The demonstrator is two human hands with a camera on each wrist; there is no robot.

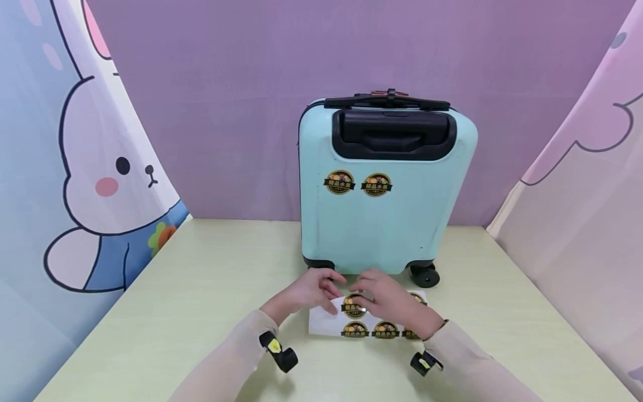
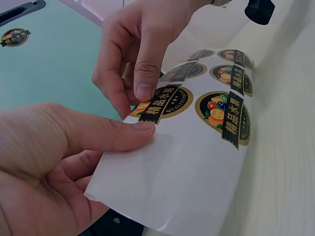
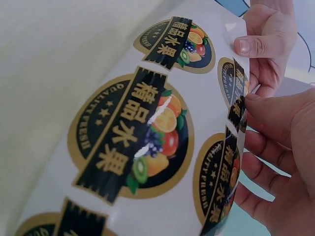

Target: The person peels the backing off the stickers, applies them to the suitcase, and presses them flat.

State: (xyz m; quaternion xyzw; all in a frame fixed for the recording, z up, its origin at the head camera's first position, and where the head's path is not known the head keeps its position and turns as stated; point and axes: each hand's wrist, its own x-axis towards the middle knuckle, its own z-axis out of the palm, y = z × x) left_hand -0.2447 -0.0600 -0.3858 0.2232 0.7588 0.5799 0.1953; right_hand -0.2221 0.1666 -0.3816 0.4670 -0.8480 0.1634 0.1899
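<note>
A white sheet of round black-and-gold fruit stickers (image 1: 324, 325) is held just above the table, in front of a mint-green suitcase (image 1: 377, 229). My left hand (image 1: 312, 291) pinches the sheet's bare left part, thumb on top and the other fingers beneath. At the upper edge my right hand (image 1: 390, 301) grips the sheet, its thumb pressing on a sticker (image 2: 170, 102) beside the left thumb. That sticker lies against the backing, and the right fingertips are partly hidden behind the sheet. Two matching stickers (image 1: 339, 182) are on the suitcase's upper front, side by side.
The suitcase stands upright on black wheels (image 1: 425, 276) at the back of the pale table (image 1: 226, 279), with a black handle recess (image 1: 394, 135) near its top. Behind it hangs a purple cloth (image 1: 226, 111). Printed curtains (image 1: 95, 178) flank the table.
</note>
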